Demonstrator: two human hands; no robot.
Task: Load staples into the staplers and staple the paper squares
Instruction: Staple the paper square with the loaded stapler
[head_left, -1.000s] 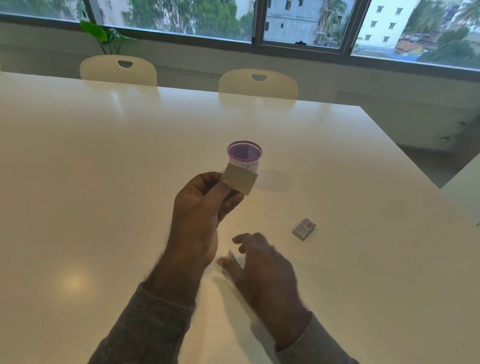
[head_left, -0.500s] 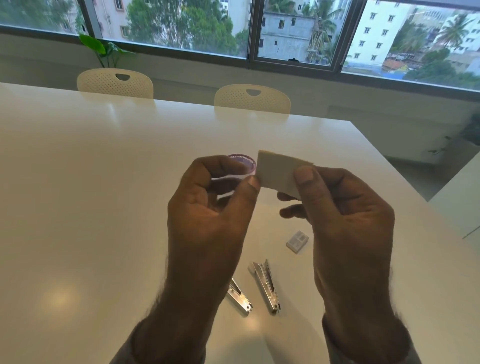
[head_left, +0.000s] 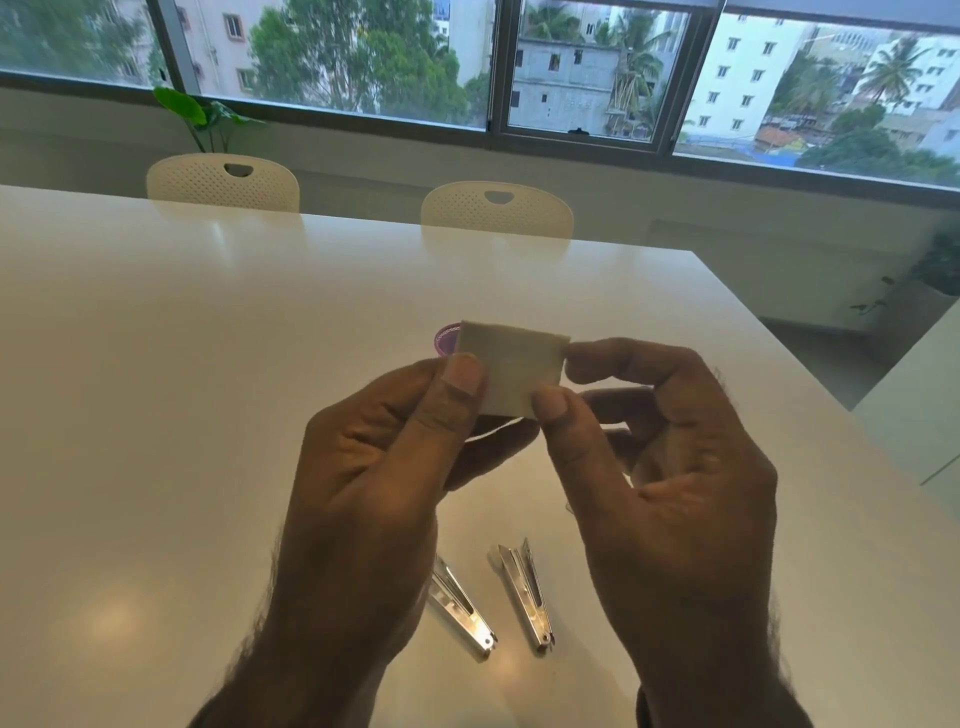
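Observation:
A small pale paper square (head_left: 514, 366) is held up above the table between both hands. My left hand (head_left: 374, 467) pinches its left edge with thumb and fingers. My right hand (head_left: 670, 467) pinches its right side, thumb at the lower corner and forefinger at the upper corner. Two metal staplers (head_left: 460, 605) (head_left: 527, 597) lie side by side on the white table (head_left: 156, 415) below my hands. A purple mesh cup (head_left: 447, 338) peeks out behind the paper, mostly hidden. The staple box is hidden behind my right hand.
Two white perforated chairs (head_left: 223, 182) (head_left: 496, 210) stand at the table's far edge. A green plant (head_left: 208, 117) grows by the window. The table's right edge (head_left: 810, 395) runs diagonally, with another white surface (head_left: 919, 410) beyond it.
My right hand came up from the table and took hold of the paper square with my left. Both hands now hold it a little lower and flatter; the staplers came into view.

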